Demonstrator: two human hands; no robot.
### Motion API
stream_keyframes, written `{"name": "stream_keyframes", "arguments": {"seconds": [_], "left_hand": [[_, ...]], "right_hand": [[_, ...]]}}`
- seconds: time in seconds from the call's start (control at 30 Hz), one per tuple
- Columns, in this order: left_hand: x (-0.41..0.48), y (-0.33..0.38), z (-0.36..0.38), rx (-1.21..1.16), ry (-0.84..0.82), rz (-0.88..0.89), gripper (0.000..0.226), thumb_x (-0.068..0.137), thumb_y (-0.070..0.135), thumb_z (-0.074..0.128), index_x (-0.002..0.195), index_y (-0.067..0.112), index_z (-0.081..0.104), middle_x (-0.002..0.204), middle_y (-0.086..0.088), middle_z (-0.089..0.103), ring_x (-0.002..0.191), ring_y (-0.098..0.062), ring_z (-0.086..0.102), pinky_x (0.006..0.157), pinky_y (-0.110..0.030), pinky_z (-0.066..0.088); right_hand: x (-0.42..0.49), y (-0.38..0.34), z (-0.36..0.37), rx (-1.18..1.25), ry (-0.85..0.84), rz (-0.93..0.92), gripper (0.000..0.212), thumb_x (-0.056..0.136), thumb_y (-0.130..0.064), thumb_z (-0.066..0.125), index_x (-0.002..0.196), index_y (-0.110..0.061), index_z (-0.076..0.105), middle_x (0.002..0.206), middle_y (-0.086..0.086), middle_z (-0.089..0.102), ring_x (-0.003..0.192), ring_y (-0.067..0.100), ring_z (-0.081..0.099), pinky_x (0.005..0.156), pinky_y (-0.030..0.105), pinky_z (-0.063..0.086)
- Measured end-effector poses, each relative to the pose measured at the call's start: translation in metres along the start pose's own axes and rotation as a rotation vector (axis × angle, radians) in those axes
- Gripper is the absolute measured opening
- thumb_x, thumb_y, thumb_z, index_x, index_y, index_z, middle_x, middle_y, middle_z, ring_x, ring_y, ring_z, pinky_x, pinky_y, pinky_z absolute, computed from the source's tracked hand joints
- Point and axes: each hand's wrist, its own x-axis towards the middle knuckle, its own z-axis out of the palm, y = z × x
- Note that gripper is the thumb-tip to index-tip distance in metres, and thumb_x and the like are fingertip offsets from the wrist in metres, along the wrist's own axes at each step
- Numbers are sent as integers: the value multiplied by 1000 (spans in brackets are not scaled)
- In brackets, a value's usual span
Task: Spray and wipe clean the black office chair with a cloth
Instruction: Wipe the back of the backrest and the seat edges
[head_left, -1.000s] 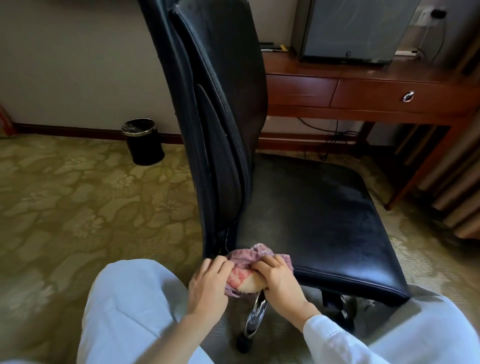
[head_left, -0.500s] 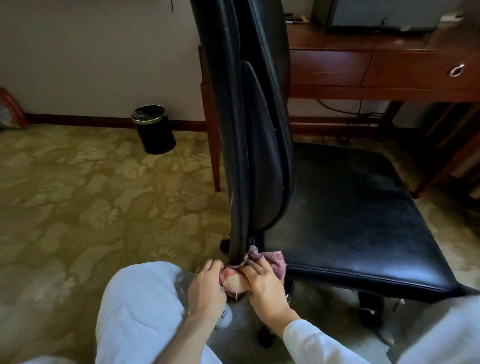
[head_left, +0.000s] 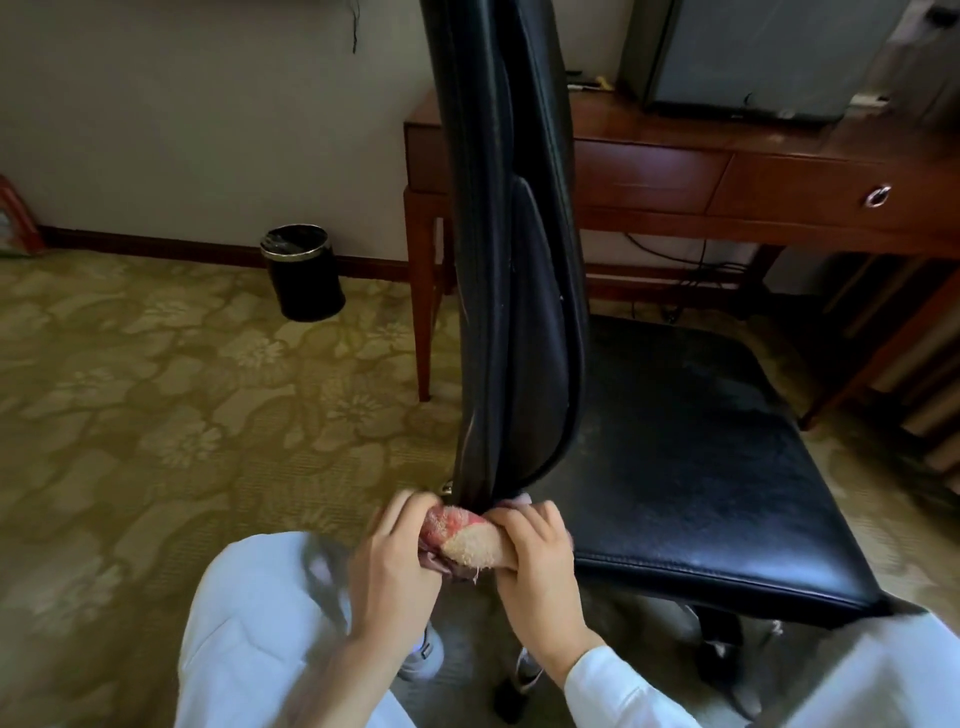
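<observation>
**Q:** Where was the cloth (head_left: 462, 538), and how were the fingers set?

**A:** It was bunched into a roll at the foot of the backrest (head_left: 498, 260) of the black office chair (head_left: 701, 467). The left hand (head_left: 400, 561) and right hand (head_left: 537, 569) each had fingers curled round one end.

**Q:** What had changed in the preceding second?

**A:** The backrest, earlier seen at an angle, now stood nearly edge-on. The cloth had passed from the seat's rear corner to the backrest's narrow lower edge.

**Q:** What did that mean for the task?

**A:** Wiping had apparently reached the join between back and seat. The tall backrest above probably remained to be done. No spray bottle was in view.
</observation>
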Motion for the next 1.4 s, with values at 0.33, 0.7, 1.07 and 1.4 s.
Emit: {"name": "stream_keyframes", "arguments": {"seconds": [0.33,0.7,1.07,1.4], "left_hand": [[61,80,-90,-208,300,275,50,64,-8,76,109,8,62,110,-2,60,102,-22,59,79,-37,54],[92,127,-145,-195,443,309,45,67,-6,68,110,10,65,103,8,61,96,-15,61,80,-21,48],[77,110,-123,-225,306,360,44,68,-2,77,108,12,66,104,3,66,99,-6,59,80,-8,48],[39,89,-79,-299,230,277,42,67,-6,76,105,11,68,100,12,61,95,1,57,77,-3,45]], "right_hand": [[74,-76,-99,81,390,-285,28,71,4,65,96,-6,68,105,10,62,97,22,54,81,24,44],[119,-119,-162,55,442,-409,31,71,10,65,97,-6,68,102,8,62,95,22,53,80,15,37],[82,-86,-134,61,327,-305,37,73,6,73,105,-10,66,109,7,60,103,24,53,82,22,41],[40,-45,-107,-26,203,-232,41,67,7,76,104,-8,65,107,6,60,100,24,54,83,16,38]]}}
